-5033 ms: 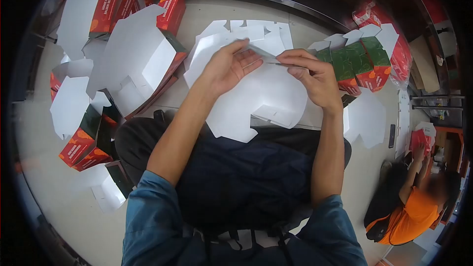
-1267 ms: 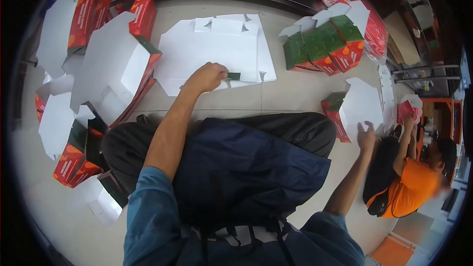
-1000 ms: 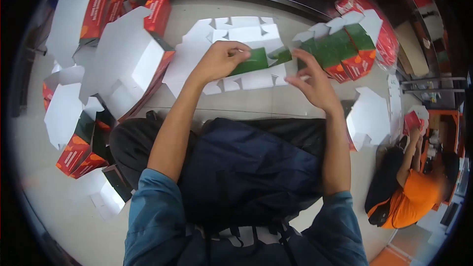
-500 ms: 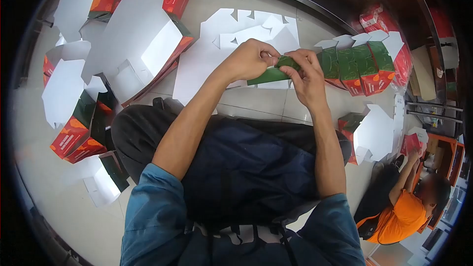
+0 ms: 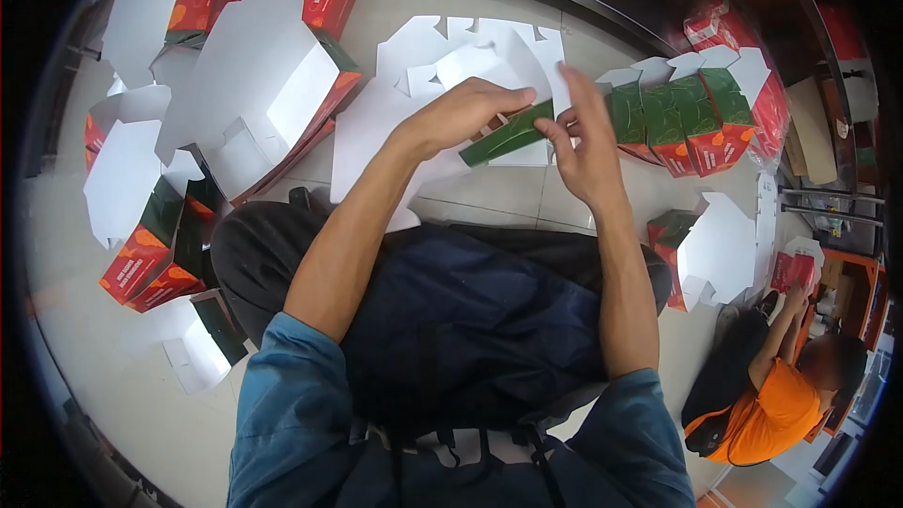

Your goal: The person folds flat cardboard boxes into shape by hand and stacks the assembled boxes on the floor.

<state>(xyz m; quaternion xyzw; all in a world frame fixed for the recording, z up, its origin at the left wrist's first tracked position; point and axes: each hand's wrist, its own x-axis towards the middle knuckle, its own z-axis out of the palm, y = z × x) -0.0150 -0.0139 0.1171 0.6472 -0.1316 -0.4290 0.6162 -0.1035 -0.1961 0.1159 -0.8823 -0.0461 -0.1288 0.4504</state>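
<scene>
A partly folded cardboard box (image 5: 508, 136) shows its green side between my hands, with its white inside facing away from me. My left hand (image 5: 461, 118) grips its left part, thumb on the upper edge. At the right end of the green side is my right hand (image 5: 585, 136), thumb and lower fingers closed on the corner, the index finger raised and blurred. Under and behind the box, flat white cardboard (image 5: 362, 136) lies on the floor.
Open boxes (image 5: 254, 94) crowd the left side. A row of green and red boxes (image 5: 673, 118) stands at the right, with a single open box (image 5: 715, 249) nearer me. At far right sits a person in orange (image 5: 776, 414). A dark cabinet edge runs along the back.
Flat cardboard was lifted from the stack and its side folded up. Since half a second ago, the green side has tilted up toward the right, and my right index finger has risen off it.
</scene>
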